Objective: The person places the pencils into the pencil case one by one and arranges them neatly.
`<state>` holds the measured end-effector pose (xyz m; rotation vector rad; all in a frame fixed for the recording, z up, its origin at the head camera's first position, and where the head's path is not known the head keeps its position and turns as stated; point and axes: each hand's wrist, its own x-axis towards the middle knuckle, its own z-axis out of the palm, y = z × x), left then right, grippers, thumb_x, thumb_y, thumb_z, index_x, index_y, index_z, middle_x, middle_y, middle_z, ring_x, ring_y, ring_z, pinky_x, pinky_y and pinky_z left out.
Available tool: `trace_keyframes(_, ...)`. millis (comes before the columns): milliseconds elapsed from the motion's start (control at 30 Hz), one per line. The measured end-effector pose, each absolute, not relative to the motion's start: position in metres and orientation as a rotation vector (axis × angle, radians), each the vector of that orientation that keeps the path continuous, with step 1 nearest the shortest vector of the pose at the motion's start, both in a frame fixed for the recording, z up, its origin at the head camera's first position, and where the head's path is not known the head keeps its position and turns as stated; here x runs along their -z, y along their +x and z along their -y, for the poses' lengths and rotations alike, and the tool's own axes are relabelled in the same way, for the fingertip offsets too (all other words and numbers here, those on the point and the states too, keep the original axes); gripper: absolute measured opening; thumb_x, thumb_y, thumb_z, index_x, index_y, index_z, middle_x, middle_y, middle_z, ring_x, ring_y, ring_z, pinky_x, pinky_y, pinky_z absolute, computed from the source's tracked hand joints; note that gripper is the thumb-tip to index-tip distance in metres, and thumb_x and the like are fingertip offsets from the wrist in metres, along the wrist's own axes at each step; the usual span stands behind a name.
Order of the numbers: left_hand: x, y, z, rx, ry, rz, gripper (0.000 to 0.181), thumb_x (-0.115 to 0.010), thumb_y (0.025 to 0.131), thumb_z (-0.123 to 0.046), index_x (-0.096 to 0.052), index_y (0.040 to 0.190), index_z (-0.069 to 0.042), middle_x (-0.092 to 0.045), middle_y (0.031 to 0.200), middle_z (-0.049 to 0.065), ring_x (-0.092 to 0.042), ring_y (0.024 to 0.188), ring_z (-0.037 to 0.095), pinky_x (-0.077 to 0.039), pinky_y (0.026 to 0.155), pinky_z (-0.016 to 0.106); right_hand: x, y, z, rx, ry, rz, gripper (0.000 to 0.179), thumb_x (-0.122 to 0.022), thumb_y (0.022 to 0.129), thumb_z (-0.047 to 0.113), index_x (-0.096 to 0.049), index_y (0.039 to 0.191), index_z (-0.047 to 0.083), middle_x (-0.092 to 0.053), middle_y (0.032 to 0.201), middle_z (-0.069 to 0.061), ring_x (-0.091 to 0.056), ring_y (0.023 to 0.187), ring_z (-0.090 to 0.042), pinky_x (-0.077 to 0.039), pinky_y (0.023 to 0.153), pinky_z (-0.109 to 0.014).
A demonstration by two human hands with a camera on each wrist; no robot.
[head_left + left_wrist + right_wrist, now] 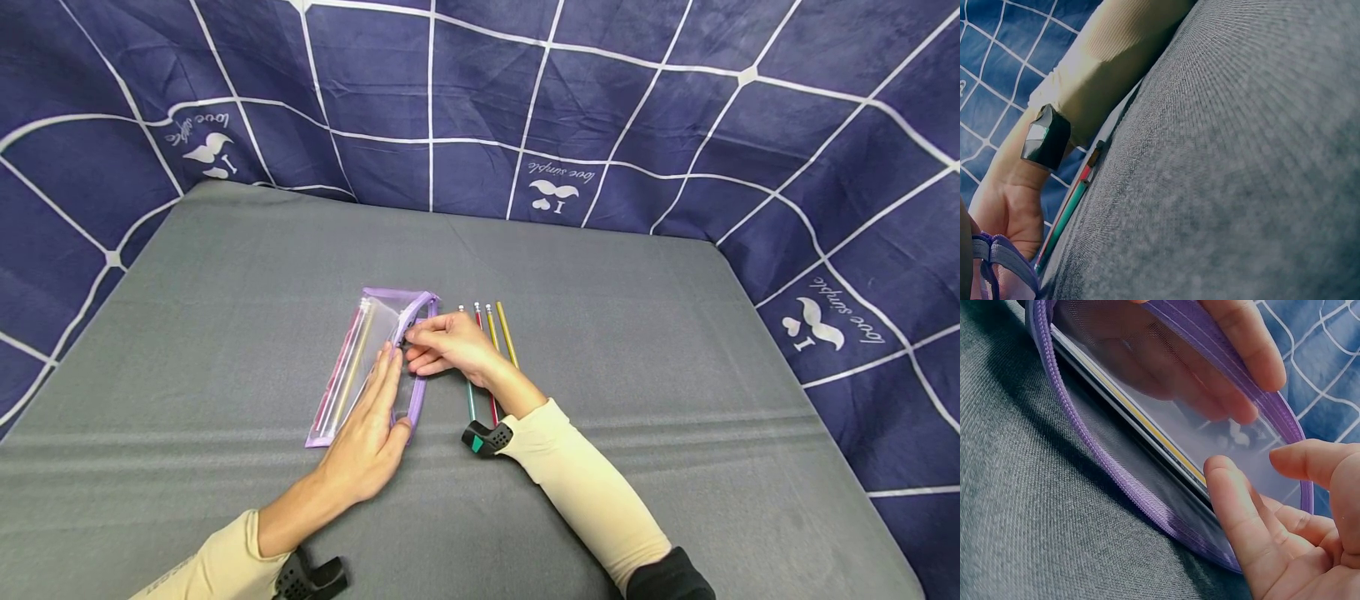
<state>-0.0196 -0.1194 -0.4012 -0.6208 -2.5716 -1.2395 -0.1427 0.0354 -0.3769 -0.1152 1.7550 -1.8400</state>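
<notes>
A clear pencil pouch with purple trim lies on the grey surface, its zipped mouth gaping toward the right. Several pencils show inside, a yellow pencil among them. My left hand lies along the pouch and holds the purple rim, one finger lapping over it and others behind the clear side. At the mouth is my right hand, its thumb and fingers apart with nothing between them in the right wrist view. Partly under the right wrist lie a teal pencil, a red pencil and two yellowish pencils.
Grey cloth covers the table. A dark blue curtain with white lines hangs along the back and sides. Black wrist devices are worn on both arms.
</notes>
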Motion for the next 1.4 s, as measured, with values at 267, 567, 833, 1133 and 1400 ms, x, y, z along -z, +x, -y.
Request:
trace_keyframes(267,0.401,-0.019,0.119,1.244,-0.621,2.575,0.081,-0.052,0.083,0.001,-0.014,0.155,0.006,-0.011,0.162,0.023,-0.013,0.149,0.036,-0.01,0.121,0.044,0.377,-0.143,-0.037,1.845,-0.118,-1.759,0.027,-0.061,0.093,0.004,-0.061,0.115,-0.013,-0.068,0.074,-0.01,-0.069,0.063,-0.015,-0.06,0.061,-0.027)
trace_keyframes(567,0.402,-0.019,0.12,1.245,-0.609,2.575,0.082,-0.053,0.082,0.0,-0.015,0.155,0.006,-0.012,0.162,0.023,-0.014,0.149,0.036,-0.008,0.121,0.039,0.375,-0.143,-0.039,1.842,-0.125,-1.767,0.03,-0.061,0.094,0.005,-0.059,0.118,-0.014,-0.068,0.073,-0.009,-0.069,0.062,-0.015,-0.06,0.061,-0.028)
trace_keyframes(833,0.402,-0.019,0.121,1.241,-0.616,2.575,0.082,-0.052,0.082,0.0,-0.015,0.155,0.006,-0.012,0.162,0.023,-0.014,0.148,0.036,-0.011,0.121,0.043,0.374,-0.144,-0.045,1.834,-0.132,-1.79,0.032,-0.06,0.095,0.005,-0.058,0.119,-0.014,-0.068,0.073,-0.009,-0.069,0.063,-0.015,-0.06,0.062,-0.029)
trace_keyframes(1133,0.402,-0.019,0.119,1.245,-0.614,2.571,0.082,-0.053,0.082,0.0,-0.015,0.155,0.006,-0.012,0.162,0.024,-0.015,0.148,0.036,-0.006,0.121,0.033,0.373,-0.145,-0.055,1.837,-0.127,-1.821,0.033,-0.061,0.094,0.006,-0.06,0.12,-0.014,-0.069,0.073,-0.009,-0.069,0.062,-0.015,-0.06,0.063,-0.031)
trace_keyframes(1400,0.402,-0.019,0.119,1.234,-0.611,2.573,0.083,-0.052,0.082,0.0,-0.014,0.155,0.006,-0.013,0.161,0.024,-0.015,0.148,0.037,-0.012,0.121,0.045,0.373,-0.147,-0.066,1.851,-0.1,-1.829,0.033,-0.06,0.095,0.007,-0.06,0.12,-0.014,-0.068,0.074,-0.01,-0.069,0.062,-0.016,-0.06,0.06,-0.027)
